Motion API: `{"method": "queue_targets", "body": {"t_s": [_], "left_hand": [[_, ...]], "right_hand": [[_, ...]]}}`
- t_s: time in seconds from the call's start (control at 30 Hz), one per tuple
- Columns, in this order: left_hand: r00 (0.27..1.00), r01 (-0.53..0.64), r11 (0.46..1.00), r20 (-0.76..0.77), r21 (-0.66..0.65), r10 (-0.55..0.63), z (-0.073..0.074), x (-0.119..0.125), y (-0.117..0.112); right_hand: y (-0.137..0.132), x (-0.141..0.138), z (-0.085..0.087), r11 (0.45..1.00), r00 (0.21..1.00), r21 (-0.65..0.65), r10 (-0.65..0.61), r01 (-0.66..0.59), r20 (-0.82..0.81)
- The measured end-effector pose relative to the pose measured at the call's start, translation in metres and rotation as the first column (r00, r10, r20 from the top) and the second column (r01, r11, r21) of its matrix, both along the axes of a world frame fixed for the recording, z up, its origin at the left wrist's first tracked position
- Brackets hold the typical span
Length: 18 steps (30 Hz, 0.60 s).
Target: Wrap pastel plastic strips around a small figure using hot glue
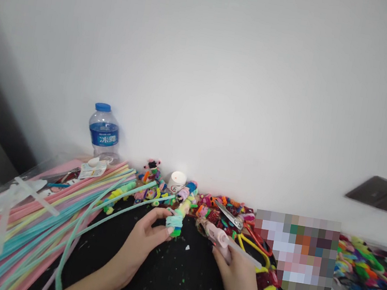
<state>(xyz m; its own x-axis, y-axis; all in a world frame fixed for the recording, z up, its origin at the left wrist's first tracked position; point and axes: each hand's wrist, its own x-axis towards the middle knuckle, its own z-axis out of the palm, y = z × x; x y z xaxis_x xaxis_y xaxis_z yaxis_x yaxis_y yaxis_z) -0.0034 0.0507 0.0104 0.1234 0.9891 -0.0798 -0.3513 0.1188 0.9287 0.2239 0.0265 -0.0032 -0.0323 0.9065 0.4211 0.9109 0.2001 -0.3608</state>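
Note:
Between the thumb and fingers of my left hand [147, 236] is a small pipe-cleaner figure [174, 221], coiled in mint and yellow with green and blue at its lower end. A long mint stem seems to run from it toward the left. My right hand [238, 269] is wrapped round a pale pink glue gun [219, 237], its nozzle pointing up and left, a short way apart from the figure. Just beyond the glue gun lie scissors [229, 217] with silver blades, among colourful pipe-cleaner pieces.
Long pastel pipe cleaners [38, 218] are heaped at left. Behind them stands a water bottle [103, 133] with a blue cap. A white cup [177, 181] and several finished figures [151, 192] line the wall. More colourful pieces [360, 274] and cables lie at right, beside a blurred-out patch.

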Motion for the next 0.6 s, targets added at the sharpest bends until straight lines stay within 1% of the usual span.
{"method": "queue_targets", "body": {"t_s": [0.13, 0.23, 0.37, 0.5, 0.6], "left_hand": [[1.0, 0.031, 0.999, 0.003, 0.012, -0.031, -0.001, -0.0002, -0.0006], [1.0, 0.025, 0.999, 0.01, 0.024, -0.025, -0.0017, -0.0003, -0.0012], [1.0, 0.02, 1.0, 0.022, 0.024, -0.021, -0.001, 0.0004, -0.0017], [0.999, 0.017, 1.0, 0.04, 0.014, -0.018, 0.0017, 0.0026, -0.0027], [0.999, 0.019, 1.0, 0.051, -0.001, -0.019, 0.0026, 0.0036, -0.0028]], "right_hand": [[0.001, 0.001, -0.0023, 0.999, 0.999, -0.015, -0.032, 0.032, 0.026], [0.0025, 0.0015, -0.0009, 0.998, 0.997, -0.056, -0.038, 0.042, 0.069], [0.0046, 0.0016, -0.0002, 0.996, 0.993, -0.059, -0.055, 0.062, 0.105], [0.0049, -0.0001, -0.0019, 0.996, 0.995, -0.067, -0.055, 0.061, 0.086], [0.0048, -0.0017, -0.0022, 0.991, 0.997, -0.121, -0.055, 0.062, 0.058]]}}
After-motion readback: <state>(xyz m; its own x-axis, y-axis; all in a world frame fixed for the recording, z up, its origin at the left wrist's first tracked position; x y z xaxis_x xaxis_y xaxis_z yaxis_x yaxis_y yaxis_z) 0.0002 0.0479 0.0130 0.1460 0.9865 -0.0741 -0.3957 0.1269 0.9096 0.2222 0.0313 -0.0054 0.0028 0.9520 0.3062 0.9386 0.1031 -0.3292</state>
